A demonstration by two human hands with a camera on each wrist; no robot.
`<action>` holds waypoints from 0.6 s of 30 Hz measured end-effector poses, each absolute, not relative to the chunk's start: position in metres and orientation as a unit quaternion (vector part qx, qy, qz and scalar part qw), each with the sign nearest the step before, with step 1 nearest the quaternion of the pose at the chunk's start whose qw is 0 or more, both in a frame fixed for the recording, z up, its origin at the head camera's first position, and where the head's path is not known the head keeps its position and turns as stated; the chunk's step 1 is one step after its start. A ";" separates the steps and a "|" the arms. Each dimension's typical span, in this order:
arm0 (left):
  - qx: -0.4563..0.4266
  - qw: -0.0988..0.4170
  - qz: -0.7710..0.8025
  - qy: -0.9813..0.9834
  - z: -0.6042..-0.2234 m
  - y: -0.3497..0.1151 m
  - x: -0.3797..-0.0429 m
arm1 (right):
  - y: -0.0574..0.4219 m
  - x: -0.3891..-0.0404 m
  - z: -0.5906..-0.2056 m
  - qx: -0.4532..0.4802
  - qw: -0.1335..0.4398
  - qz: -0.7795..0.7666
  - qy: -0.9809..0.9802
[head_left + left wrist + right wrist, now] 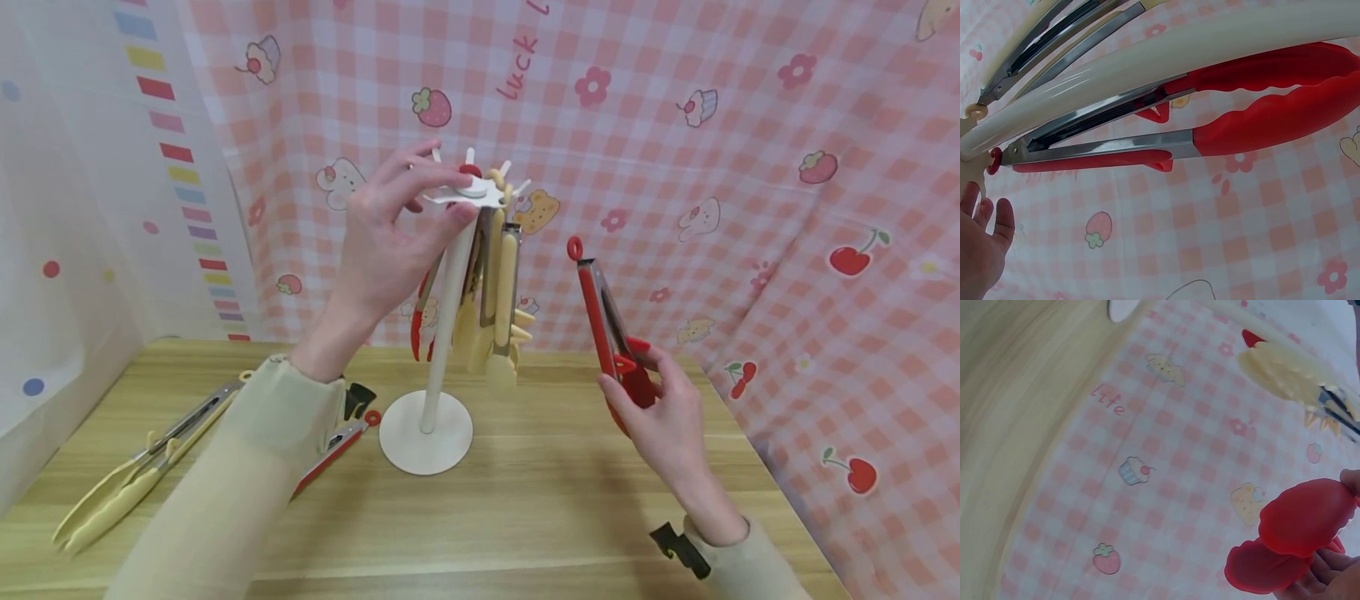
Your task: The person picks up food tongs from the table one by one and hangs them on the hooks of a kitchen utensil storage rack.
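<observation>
A white stand (447,333) with a hooked disc (487,193) on top stands upright on a round base. My left hand (393,225) pinches the disc's edge, thumb below and index finger across the top. Cream tongs (505,292) hang from its hooks. Red-tipped tongs (1272,128) also hang there, close beside the pole in the left wrist view. To the right of the stand, my right hand (667,417) grips another pair of red tongs (596,317) near their heads, ring end up, above the table. Their red scalloped heads (1307,515) show in the right wrist view.
On the wooden table (525,500), cream tongs (165,454) lie at the left. Red tongs (333,454) lie nearer the base, partly hidden by my left sleeve (247,450). A pink checked cloth (637,167) hangs behind the table and along its right side.
</observation>
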State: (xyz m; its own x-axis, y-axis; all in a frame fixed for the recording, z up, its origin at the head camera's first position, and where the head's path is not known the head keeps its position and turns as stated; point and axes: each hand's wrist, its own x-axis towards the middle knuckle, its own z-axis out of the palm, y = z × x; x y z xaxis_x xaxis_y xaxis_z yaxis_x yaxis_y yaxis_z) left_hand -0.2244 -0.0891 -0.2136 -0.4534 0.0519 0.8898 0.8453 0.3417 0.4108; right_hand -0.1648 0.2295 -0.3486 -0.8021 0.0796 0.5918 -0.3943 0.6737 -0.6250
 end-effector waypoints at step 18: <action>-0.307 0.420 -0.476 -0.709 -0.214 -0.085 -0.221 | 0.207 -0.148 -0.333 0.133 0.345 0.417 -0.830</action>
State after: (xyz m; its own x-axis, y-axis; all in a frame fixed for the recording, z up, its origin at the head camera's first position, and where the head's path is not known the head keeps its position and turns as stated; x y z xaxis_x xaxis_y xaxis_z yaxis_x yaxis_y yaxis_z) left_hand -0.2214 -0.0851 -0.2136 -0.4590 0.0360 0.8877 0.8352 0.3582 0.4173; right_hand -0.1475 0.2068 -0.3333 -0.7268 0.0668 0.6836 -0.5087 0.6164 -0.6011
